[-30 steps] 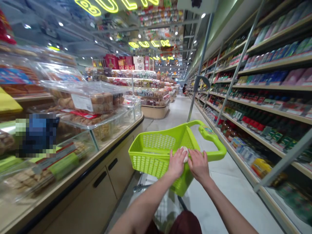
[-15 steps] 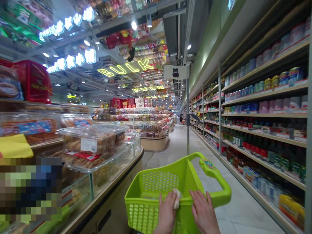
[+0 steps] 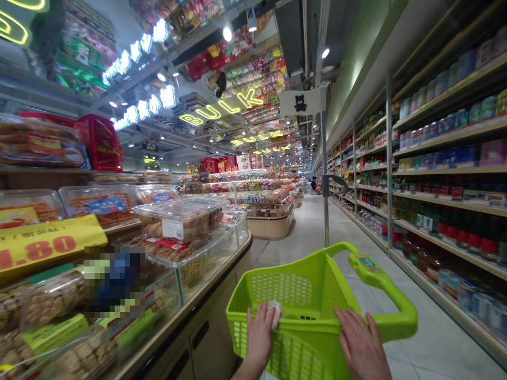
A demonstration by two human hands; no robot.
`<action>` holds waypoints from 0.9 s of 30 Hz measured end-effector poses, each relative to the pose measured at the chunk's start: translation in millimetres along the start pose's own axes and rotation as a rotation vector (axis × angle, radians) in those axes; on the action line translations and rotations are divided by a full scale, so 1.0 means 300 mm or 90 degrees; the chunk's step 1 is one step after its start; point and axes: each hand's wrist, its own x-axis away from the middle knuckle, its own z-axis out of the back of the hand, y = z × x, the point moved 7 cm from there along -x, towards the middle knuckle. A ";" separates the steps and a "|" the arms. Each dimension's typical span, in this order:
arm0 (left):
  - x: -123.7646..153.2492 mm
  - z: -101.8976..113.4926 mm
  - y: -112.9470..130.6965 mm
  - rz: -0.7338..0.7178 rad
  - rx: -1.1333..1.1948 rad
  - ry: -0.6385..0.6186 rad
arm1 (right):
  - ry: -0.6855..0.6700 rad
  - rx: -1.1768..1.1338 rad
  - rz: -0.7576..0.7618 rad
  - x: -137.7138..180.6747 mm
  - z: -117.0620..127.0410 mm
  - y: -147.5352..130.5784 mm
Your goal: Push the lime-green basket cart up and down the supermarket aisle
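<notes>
A lime-green plastic shopping basket (image 3: pixel 312 287) on a trolley fills the lower middle of the head view. My left hand (image 3: pixel 259 338) rests on the basket's near rim, fingers closed over a small crumpled white tissue (image 3: pixel 274 311). My right hand (image 3: pixel 361 345) lies on the same rim further right, fingers stretched out flat and together, holding nothing. The basket's thick green handle (image 3: pixel 386 295) curves off to the right. Nothing shows inside the basket.
A curved glass bakery counter (image 3: pixel 190 295) with clear boxes of pastries (image 3: pixel 176 221) runs along the left. Tall shelves of jars and bottles (image 3: pixel 443 200) line the right. A grey pole (image 3: pixel 325 174) stands ahead. The tiled aisle (image 3: pixel 312 227) runs forward; a person (image 3: pixel 315 184) sits far off.
The view has lifted and swung left, so my arms drop out of sight. My right hand has slid to the right along the rim, away from my left hand and the tissue.
</notes>
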 end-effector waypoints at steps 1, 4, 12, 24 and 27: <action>-0.001 -0.001 -0.006 0.027 0.005 -0.002 | 0.000 -0.006 -0.005 0.001 -0.003 0.000; 0.006 -0.019 0.120 -0.006 0.094 -0.018 | -0.002 -0.021 -0.021 0.001 -0.009 0.001; 0.062 -0.018 0.470 -0.301 0.187 -0.014 | -0.037 -0.022 -0.015 -0.014 0.011 0.004; 0.012 -0.004 -0.077 0.016 -0.023 0.020 | -0.054 -0.011 -0.052 -0.023 0.028 -0.001; 0.017 -0.028 0.089 -0.079 0.040 -0.005 | -0.045 -0.002 -0.045 -0.028 0.031 -0.014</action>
